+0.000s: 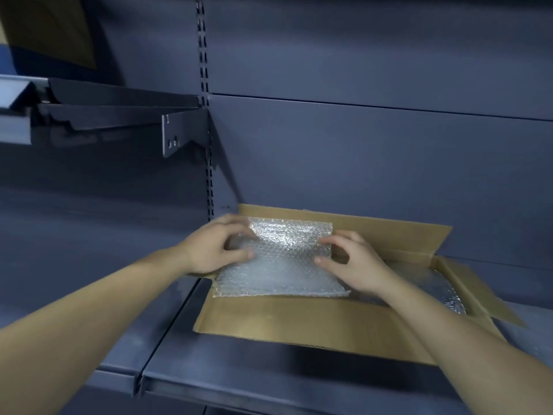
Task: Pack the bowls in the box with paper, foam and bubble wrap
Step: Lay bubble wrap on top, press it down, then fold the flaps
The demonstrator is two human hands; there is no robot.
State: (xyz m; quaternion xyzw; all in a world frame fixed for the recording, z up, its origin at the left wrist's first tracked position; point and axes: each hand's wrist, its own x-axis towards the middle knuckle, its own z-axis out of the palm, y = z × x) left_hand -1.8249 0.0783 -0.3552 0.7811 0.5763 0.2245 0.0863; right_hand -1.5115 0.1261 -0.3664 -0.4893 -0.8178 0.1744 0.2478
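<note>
Bubble wrap (278, 265) over left end of box (284, 319), as padding | left grip (215, 250) curled round its left edge, right grip (356, 265) pinching right edge, steadying fold | box open at back edge of shelf (239, 375) | bowls unseen

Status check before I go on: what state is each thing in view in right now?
box: open, flaps spread, standing on the shelf.
bubble wrap sheet: over the box's left part, far edge curled up, held at both sides.
left hand: grips the sheet's left edge.
right hand: pinches its right edge.
second wrap: lying inside the box, at right.
</note>
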